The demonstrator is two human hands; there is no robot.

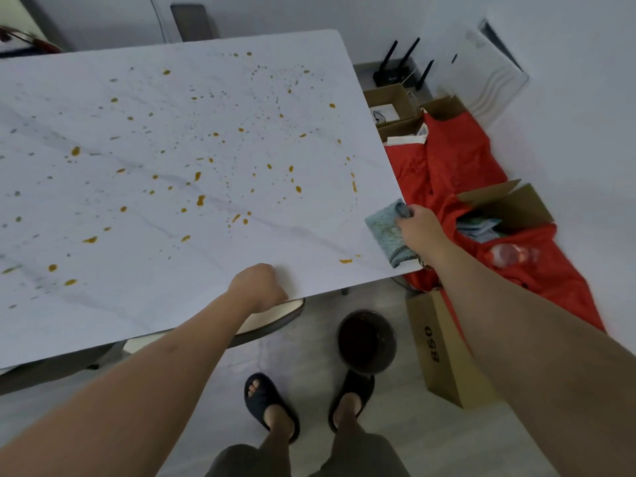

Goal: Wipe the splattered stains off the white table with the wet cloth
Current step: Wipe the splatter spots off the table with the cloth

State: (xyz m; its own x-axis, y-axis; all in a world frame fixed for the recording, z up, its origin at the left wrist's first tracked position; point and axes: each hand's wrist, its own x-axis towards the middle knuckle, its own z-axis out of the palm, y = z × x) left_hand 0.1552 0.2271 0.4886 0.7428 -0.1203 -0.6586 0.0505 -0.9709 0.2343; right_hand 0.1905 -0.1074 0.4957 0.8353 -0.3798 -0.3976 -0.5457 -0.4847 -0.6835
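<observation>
The white marble-patterned table (pixel 144 304) is covered with several orange-brown splatter stains (pixel 200 200) across most of its top. A light blue cloth (pixel 385 228) lies at the table's right corner, partly over the edge. My right hand (pixel 421 228) grips the cloth at its far right side. My left hand (pixel 260 287) rests on the near edge of the table with its fingers curled into a fist, holding nothing. An orange stain (pixel 346 260) sits just left of the cloth.
A dark bucket (pixel 366 340) stands on the floor below the table corner, by my feet. Cardboard boxes (pixel 444 352) and a red fabric (pixel 457 160) crowd the floor to the right. A chair seat (pixel 275 313) pokes out under the table edge.
</observation>
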